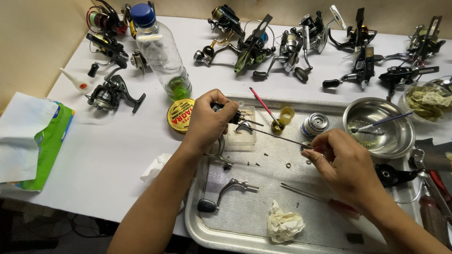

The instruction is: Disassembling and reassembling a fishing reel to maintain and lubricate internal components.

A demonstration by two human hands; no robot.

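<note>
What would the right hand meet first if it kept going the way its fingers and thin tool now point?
The right hand points up-left along the thin rod. First in that line is the reel part held in the left hand, though depth is hard to judge.

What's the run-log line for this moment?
left hand: grips dark reel body | right hand: holds thin screwdriver, tip at reel body | metal tray: crank handle, crumpled tissue

Plastic bottle (160, 49), steel bowl (379, 124), crumpled tissue (284, 225), yellow tin (181, 115), crank handle (221, 193)
</note>
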